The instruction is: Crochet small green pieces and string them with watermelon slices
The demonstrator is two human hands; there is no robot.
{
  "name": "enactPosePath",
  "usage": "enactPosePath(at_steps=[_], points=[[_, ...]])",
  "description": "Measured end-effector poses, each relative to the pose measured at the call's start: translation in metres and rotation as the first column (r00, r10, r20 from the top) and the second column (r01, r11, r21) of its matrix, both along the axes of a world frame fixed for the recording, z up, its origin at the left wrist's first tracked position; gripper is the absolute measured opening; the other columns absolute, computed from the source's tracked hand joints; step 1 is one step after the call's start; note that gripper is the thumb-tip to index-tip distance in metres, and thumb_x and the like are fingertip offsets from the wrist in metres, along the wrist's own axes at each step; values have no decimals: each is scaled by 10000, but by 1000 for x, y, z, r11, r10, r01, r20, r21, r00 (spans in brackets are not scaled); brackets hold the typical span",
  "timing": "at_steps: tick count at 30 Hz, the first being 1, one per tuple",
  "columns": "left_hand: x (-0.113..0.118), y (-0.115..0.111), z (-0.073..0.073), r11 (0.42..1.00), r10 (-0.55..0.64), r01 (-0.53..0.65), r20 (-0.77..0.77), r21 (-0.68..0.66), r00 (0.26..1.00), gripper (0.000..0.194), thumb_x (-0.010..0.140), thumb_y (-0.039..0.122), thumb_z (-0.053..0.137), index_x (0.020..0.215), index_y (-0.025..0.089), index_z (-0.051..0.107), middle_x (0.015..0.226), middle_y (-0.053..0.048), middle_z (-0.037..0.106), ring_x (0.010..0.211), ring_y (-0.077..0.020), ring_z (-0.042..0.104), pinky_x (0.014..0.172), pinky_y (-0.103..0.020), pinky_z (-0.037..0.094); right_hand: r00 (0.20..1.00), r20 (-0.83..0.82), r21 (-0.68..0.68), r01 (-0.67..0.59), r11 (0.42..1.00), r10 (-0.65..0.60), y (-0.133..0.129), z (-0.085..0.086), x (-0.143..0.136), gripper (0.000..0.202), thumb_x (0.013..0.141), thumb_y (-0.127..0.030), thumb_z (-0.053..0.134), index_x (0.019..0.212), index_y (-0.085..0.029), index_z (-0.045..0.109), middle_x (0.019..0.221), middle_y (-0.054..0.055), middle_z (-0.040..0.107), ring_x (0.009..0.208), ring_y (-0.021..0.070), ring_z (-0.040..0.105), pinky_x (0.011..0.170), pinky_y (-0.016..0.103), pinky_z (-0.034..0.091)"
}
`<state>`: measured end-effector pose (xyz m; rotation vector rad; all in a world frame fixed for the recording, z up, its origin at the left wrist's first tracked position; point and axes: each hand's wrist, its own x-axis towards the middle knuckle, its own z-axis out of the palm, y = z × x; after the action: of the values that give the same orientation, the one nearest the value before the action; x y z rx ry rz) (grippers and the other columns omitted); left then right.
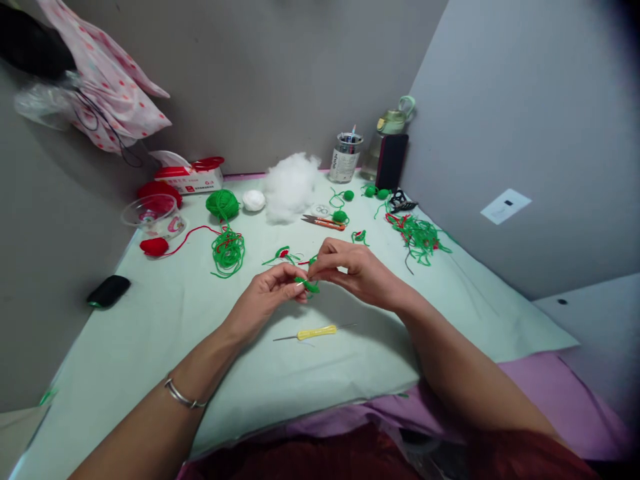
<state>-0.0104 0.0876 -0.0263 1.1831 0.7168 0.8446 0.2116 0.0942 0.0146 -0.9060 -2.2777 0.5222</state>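
Note:
My left hand (pixel 274 288) pinches a small green crocheted piece (pixel 309 286) between thumb and fingers, above the table. Close against it, my right hand (pixel 353 268) has its thumb and fingertips pressed together; what they grip is too small to make out. Short bits of red and green yarn show just behind the fingertips. Below both hands, a crochet hook with a yellow handle (pixel 317 332) lies on the pale table cover (pixel 240 393). Beyond the hands lie a small green and red crocheted piece (pixel 284 253) and another such piece (pixel 359 237).
Orange-handled thread snips (pixel 325 223), white stuffing (pixel 291 187) and a green yarn ball (pixel 223 205) lie farther back. Tangled green yarn (pixel 423 237) is at right, a red yarn ball (pixel 155 247) at left. A pen jar (pixel 345 159) and a bottle (pixel 393 123) stand near the wall.

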Motion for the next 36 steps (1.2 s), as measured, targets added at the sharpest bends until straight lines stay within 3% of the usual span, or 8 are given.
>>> enactPosePath(at_steps=[7,12,18,22,25,29,32,36], points=[[3,1,-1,997,62,-59,54,-55,997,159,868,305,744,939,180,677,864,11,640,726,-116,620,735,-271,544,989,-143,-81,36,996,-47,-2,-15,-15,139,968,-186,625,1054,-184,734,924,42,699,743,113,648,694,242,496],[4,1,-8,995,34,-35,-16,-93,999,212,823,322,779,897,154,674,766,11,643,690,-122,630,719,-268,534,999,7,42,37,998,-37,-6,-18,-19,153,994,-212,585,1032,-178,729,914,53,699,732,119,619,672,249,461],[6,1,-12,996,2,-9,-74,-94,997,196,794,298,780,816,155,648,722,20,648,653,-115,634,700,-265,524,999,44,-38,-14,999,15,-8,-17,-20,140,984,-216,587,984,-161,715,934,56,650,741,121,592,669,260,452],[8,1,-10,996,2,-11,-103,-85,995,171,787,267,769,831,158,645,703,21,649,653,-119,638,697,-268,519,981,-188,-90,24,996,-41,-8,-11,-20,119,962,-210,616,911,-172,717,931,57,670,753,122,609,651,252,458],[8,-1,-8,995,-7,-4,-111,-97,994,183,793,275,777,850,164,643,701,23,661,642,-113,642,692,-263,518,830,-526,-375,-30,927,-186,-7,2,-15,153,952,-327,645,884,-189,652,855,19,686,565,79,573,487,205,417],[7,-2,-8,992,-33,22,-89,-120,995,197,793,289,793,887,165,672,722,21,673,640,-107,651,691,-260,528,670,-668,-619,-259,742,-323,-2,14,-2,257,914,-432,687,879,-217,551,666,-52,637,517,106,640,496,214,516],[6,-1,-9,992,-20,10,-78,-123,997,183,791,283,798,878,170,685,703,27,661,626,-104,646,672,-255,532,528,-757,-532,-159,832,-384,8,16,11,249,882,-393,733,846,-209,568,612,-78,553,672,117,703,737,263,608],[5,1,-10,992,-23,13,-76,-122,997,169,796,283,798,888,178,701,697,29,660,606,-103,640,652,-254,539,267,-903,-267,267,926,-337,22,17,34,169,907,-295,672,797,-236,558,609,-85,483,777,115,695,983,338,564]])
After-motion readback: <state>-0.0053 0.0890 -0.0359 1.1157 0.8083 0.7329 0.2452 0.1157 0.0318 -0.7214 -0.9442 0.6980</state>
